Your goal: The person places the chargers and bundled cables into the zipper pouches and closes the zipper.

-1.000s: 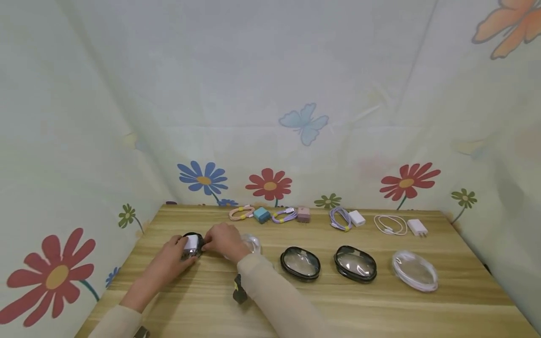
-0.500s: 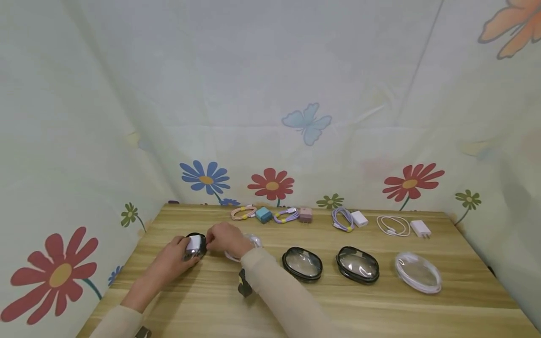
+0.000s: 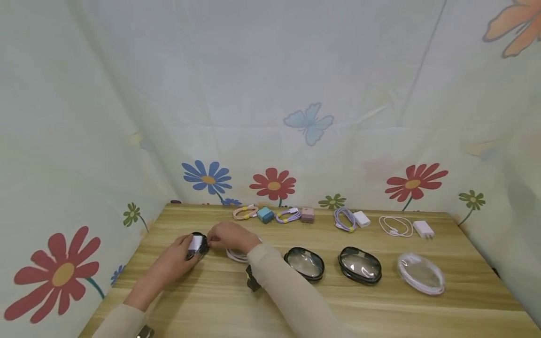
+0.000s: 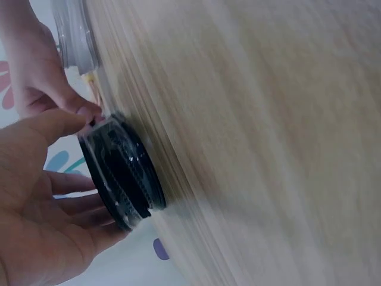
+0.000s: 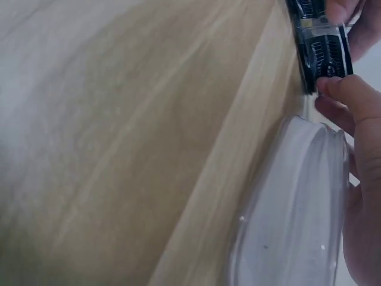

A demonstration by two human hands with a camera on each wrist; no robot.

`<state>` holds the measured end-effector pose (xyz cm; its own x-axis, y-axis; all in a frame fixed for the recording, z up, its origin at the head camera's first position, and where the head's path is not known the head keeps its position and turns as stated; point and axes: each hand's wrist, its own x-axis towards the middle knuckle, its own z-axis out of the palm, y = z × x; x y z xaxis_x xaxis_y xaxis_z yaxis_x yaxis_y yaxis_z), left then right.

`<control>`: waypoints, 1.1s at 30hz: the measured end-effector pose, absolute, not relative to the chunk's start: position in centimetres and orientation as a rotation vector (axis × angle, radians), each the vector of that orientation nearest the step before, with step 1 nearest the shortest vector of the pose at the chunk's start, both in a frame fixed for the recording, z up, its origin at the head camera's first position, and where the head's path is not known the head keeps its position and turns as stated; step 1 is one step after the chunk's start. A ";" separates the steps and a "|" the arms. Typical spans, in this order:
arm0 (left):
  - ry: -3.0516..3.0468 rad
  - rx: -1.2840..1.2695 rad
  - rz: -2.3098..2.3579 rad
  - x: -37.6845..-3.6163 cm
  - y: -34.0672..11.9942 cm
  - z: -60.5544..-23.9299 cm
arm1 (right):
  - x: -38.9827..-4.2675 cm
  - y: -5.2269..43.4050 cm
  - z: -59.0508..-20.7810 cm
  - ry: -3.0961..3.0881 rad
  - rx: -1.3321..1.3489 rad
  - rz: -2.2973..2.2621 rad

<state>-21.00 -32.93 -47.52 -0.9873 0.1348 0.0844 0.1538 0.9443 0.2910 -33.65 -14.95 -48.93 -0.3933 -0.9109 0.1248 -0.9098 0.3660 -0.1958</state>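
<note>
At the left of the table a small clear pouch with black zip edging (image 3: 204,247) stands upright, a white block showing inside it. My left hand (image 3: 171,260) grips it from the left, thumb on the near side and fingers behind in the left wrist view. From the other side my right hand (image 3: 230,235) pinches the zipper pull at the pouch's edge between thumb and forefinger. The right wrist view shows the black zip teeth (image 5: 326,52) beside those fingertips. Under my right wrist lies a white-edged clear pouch (image 5: 297,208), partly covered by the hand and sleeve.
Two black-edged pouches (image 3: 305,264) (image 3: 360,265) and a white-edged one (image 3: 421,274) lie to the right. Along the back edge sit coiled cables (image 3: 245,213) with charger plugs, among them a teal one (image 3: 266,215) and a white one (image 3: 423,229). A flowered cloth hangs behind.
The head view has turned slightly, so everything sits a little further right. My right wrist and sleeve have swung a bit right over the white-edged pouch. Both hands keep their hold.
</note>
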 end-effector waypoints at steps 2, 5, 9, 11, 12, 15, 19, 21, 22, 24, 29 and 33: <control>-3.033 -0.247 -0.419 -21.2 -32.8 -47.6 | -33.8 -14.8 -48.9 2.594 -1.728 -0.387; -3.028 -0.287 -0.368 -21.4 -32.7 -48.0 | -34.1 -14.6 -48.9 2.566 -1.717 -0.418; -3.050 -0.290 -0.368 -21.3 -32.8 -48.4 | -34.5 -14.4 -49.0 2.529 -1.708 -0.440; -3.056 -0.292 -0.381 -21.2 -32.8 -48.5 | -34.6 -14.4 -49.1 2.541 -1.724 -0.411; -3.055 -0.298 -0.384 -21.1 -32.8 -48.5 | -34.6 -14.5 -49.1 2.552 -1.728 -0.395; -3.042 -0.317 -0.390 -20.9 -32.8 -48.4 | -34.5 -14.6 -49.1 2.612 -1.730 -0.330; -3.017 -0.344 -0.377 -20.8 -32.7 -48.1 | -34.4 -14.7 -49.0 2.688 -1.703 -0.270; -3.009 -0.357 -0.367 -20.7 -32.7 -48.1 | -34.5 -14.7 -49.0 2.697 -1.693 -0.264; -3.005 -0.365 -0.363 -20.6 -32.7 -48.0 | -34.5 -14.7 -49.0 2.696 -1.700 -0.265; -2.997 -0.386 -0.356 -20.4 -32.7 -48.0 | -34.6 -14.8 -48.9 2.685 -1.723 -0.276; -3.016 -0.411 -0.353 -20.3 -32.9 -47.9 | -34.5 -14.9 -48.6 2.658 -1.766 -0.299; -3.032 -0.411 -0.366 -20.4 -33.0 -47.6 | -34.3 -15.3 -48.6 2.671 -1.731 -0.193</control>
